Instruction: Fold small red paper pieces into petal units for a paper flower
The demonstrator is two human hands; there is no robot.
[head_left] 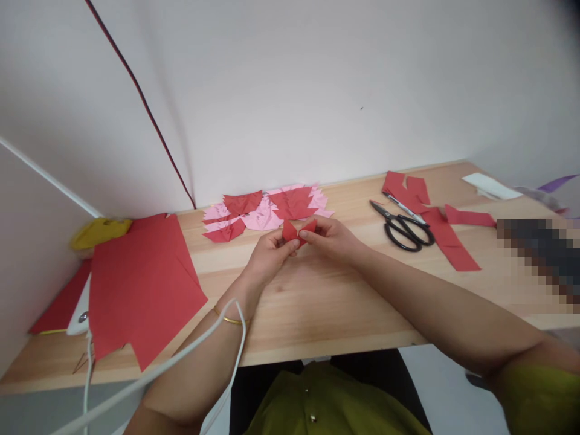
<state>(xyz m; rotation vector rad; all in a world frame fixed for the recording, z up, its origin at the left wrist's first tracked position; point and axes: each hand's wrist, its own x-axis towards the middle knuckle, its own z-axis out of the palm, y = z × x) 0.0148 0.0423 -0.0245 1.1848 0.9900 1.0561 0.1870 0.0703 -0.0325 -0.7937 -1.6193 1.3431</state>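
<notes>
Between my two hands is a small folded piece of red paper (290,230), held just above the wooden table (290,314). My left hand (273,249) pinches its left side, thumb in front. On its right side, my right hand (330,237) grips it between thumb and fingers. The thumbs nearly meet at the middle, and the fingers cover part of the paper. Right behind the hands lie several folded pink paper pieces (261,216) and red paper pieces (296,203) with pointed edges, partly overlapping.
Black-handled scissors (403,228) and a pen (408,209) lie to the right near red paper strips (453,241). Large red paper sheets (140,284) cover the left side, beside a yellow item (102,232). A white cable (158,371) crosses over my left forearm. A white wall stands behind.
</notes>
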